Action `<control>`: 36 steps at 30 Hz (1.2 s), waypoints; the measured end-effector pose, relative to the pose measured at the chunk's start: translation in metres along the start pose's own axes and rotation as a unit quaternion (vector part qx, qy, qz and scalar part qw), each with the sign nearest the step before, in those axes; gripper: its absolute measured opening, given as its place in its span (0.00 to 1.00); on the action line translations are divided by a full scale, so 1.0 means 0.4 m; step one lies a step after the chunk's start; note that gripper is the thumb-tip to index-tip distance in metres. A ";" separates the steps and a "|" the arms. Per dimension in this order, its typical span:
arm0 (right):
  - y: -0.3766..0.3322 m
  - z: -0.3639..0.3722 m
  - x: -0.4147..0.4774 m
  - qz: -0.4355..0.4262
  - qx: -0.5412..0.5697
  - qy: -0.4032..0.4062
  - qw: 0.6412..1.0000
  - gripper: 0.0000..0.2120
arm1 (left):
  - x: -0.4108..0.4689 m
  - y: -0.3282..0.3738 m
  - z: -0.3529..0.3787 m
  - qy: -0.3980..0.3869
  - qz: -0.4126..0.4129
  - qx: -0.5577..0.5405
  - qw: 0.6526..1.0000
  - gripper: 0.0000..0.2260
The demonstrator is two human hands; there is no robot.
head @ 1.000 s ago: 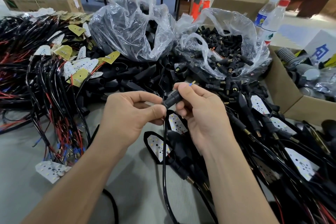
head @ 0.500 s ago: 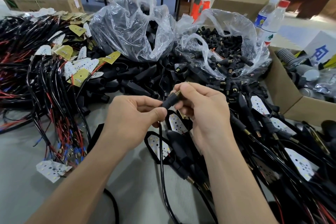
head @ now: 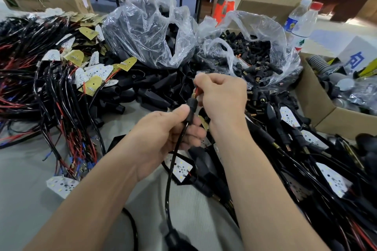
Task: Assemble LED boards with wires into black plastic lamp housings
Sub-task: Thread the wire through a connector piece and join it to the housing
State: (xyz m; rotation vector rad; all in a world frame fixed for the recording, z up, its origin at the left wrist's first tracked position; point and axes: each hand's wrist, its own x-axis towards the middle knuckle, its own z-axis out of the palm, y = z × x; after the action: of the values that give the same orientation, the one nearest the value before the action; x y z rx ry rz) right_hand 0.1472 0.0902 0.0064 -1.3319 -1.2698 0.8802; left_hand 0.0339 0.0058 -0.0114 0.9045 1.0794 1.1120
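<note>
A small black cylindrical plastic sleeve [head: 191, 106], threaded on a glossy black cable [head: 173, 161], is gripped between the thumb and curled fingers of the left hand [head: 163, 140]. Just above the sleeve, thin red wire ends [head: 196, 93] emerging from its top are pinched by the curled fingertips of the right hand [head: 222, 98]. Below the sleeve, white LED boards [head: 180, 168] seated in matte black housings [head: 202, 166] are seen on the grey table [head: 20, 179]. Beyond the sleeve, a crinkled clear plastic bag [head: 146, 32] of black parts is heaped.
</note>
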 end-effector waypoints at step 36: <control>-0.036 -0.082 0.313 0.066 -0.003 0.189 0.980 0.17 | -0.010 -0.005 -0.026 0.014 -0.012 0.065 0.998 0.11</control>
State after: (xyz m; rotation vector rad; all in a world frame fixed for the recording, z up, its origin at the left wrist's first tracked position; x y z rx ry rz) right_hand 0.1968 0.2045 0.0448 -1.5176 -0.8973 0.6716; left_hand 0.0241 0.0020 -0.0152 0.9778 1.1924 1.0463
